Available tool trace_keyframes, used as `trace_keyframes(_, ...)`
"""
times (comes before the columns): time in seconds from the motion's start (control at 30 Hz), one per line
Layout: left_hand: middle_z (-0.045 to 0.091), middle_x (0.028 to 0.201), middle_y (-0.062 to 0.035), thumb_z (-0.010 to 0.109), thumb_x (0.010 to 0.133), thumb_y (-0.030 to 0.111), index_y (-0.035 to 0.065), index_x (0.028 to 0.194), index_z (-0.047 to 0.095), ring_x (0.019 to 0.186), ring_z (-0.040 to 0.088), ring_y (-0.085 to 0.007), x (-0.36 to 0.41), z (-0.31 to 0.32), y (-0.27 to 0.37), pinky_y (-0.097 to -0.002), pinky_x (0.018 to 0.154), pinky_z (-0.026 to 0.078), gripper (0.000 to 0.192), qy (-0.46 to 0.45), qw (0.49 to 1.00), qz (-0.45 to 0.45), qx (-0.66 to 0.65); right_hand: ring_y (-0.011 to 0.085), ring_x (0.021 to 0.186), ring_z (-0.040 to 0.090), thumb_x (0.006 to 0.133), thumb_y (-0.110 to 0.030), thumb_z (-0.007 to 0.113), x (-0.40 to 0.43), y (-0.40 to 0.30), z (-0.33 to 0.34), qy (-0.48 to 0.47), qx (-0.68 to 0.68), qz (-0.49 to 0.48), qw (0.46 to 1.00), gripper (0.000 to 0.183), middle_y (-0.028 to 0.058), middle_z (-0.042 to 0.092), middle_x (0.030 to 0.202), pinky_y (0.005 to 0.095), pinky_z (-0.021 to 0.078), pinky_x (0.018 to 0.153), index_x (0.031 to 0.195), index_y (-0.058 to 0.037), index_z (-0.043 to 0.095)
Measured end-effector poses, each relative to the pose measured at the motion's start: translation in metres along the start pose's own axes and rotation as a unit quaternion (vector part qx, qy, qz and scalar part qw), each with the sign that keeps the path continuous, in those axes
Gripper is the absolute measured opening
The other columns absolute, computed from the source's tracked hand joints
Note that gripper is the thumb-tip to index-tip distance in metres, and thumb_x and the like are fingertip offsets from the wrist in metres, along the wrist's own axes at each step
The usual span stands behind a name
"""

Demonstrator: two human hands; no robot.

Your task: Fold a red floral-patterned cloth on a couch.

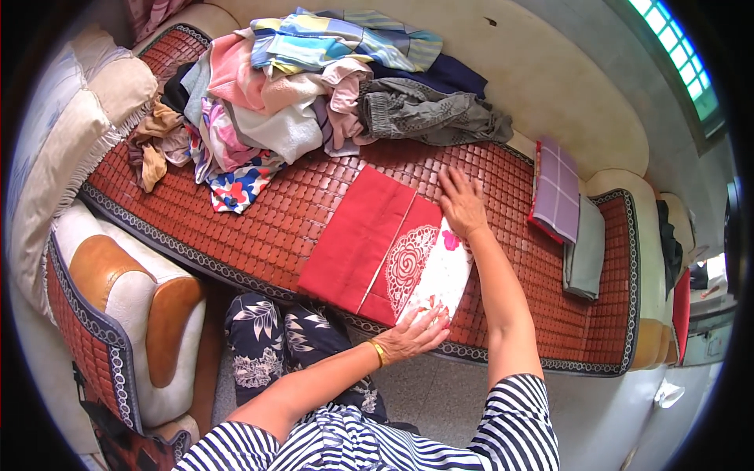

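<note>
A red folded cloth (359,235) lies flat on a sofa before me. One part bears a pale lace-like rose print (407,265), and its right end is a white strip with pink flowers (446,250). My left hand (415,334) rests palm down over the near corner of that strip, a gold bracelet at the wrist. At the far end of the strip is my right hand (462,203), flat, fingers spread over the mat just beside the cloth's edge. Neither hand visibly grips the fabric.
A brown tile seat mat (500,282) with a dark patterned border covers the sofa. Loose clothes pile up at the back left, including grey trousers (436,112) and a plaid cloth (330,44). A purple folded cloth (556,188) and a grey one (585,247) lie right. An armrest (141,306) stands left.
</note>
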State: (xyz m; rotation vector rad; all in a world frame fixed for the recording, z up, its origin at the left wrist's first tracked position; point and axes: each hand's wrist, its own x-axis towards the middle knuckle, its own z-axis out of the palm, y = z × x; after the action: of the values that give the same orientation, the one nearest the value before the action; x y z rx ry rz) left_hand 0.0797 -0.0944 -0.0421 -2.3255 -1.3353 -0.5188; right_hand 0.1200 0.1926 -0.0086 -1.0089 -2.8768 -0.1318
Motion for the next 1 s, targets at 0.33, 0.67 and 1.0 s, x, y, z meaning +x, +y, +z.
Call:
trace_keyframes(0.33,0.038,0.132,-0.0117,0.038,0.082,0.026,0.0110,0.122,0.038,0.122,0.037,-0.0272,-0.001,0.001,-0.002,-0.0506,0.099,0.024,0.042,0.033,0.999,-0.005,-0.008,0.0289,0.117,0.038,0.083,-0.018,0.047,-0.040,-0.015,-0.027,0.208,0.093,0.118,0.967,0.041,0.0133,0.045,0.123,0.0378,0.0300,0.098,0.121,-0.0022,0.043)
trace_keyframes(0.67,0.031,0.136,-0.0137,0.065,0.063,0.051,0.0026,0.128,0.035,0.130,0.023,-0.0259,0.002,-0.052,-0.045,-0.0441,0.104,0.019,0.087,-0.161,0.971,-0.060,-0.169,0.0306,0.125,0.032,0.088,-0.024,0.039,-0.215,-0.135,-0.064,0.076,0.274,0.033,0.958,0.047,0.0174,0.035,0.133,0.0402,0.0231,0.103,0.129,-0.0015,0.035)
trace_keyframes(1.0,0.022,0.141,-0.0129,0.069,0.064,0.038,0.0176,0.134,0.026,0.131,0.019,-0.0279,-0.012,-0.036,-0.030,-0.0443,0.104,0.018,0.085,-0.189,0.974,-0.069,-0.102,0.0304,0.133,0.009,0.088,-0.044,0.033,-0.103,-0.089,-0.038,-0.101,0.067,0.097,0.988,0.066,0.0164,0.009,0.144,0.0416,0.0106,0.107,0.137,-0.0036,0.017)
